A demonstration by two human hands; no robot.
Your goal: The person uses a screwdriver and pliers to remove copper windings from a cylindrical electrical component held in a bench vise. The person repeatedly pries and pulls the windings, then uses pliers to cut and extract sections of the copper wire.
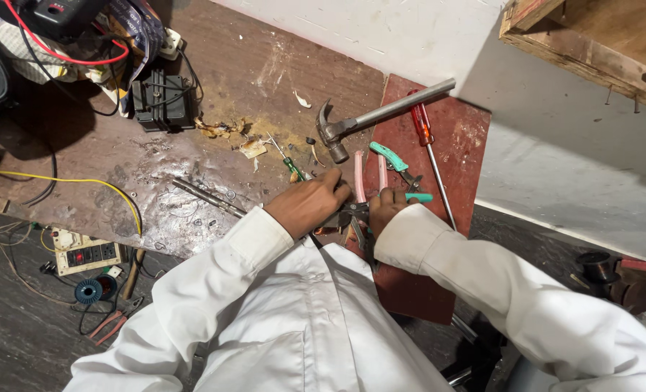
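My left hand (307,205) is curled shut at the bench's front edge, its fingers on the dark metal head of pink-handled pliers (359,178), whose two handles point away from me. My right hand (387,209) is closed just to the right, touching the same dark metal part. A teal handle of a small cutter (418,197) sticks out from its fingers. What sits between the two hands is hidden by the fingers.
A steel hammer (337,131) and a red-handled screwdriver (424,127) lie on a red board (468,145) beyond my hands. A small green screwdriver (291,164), a black box (163,101), a yellow wire (83,181) and a switch board (83,254) lie to the left.
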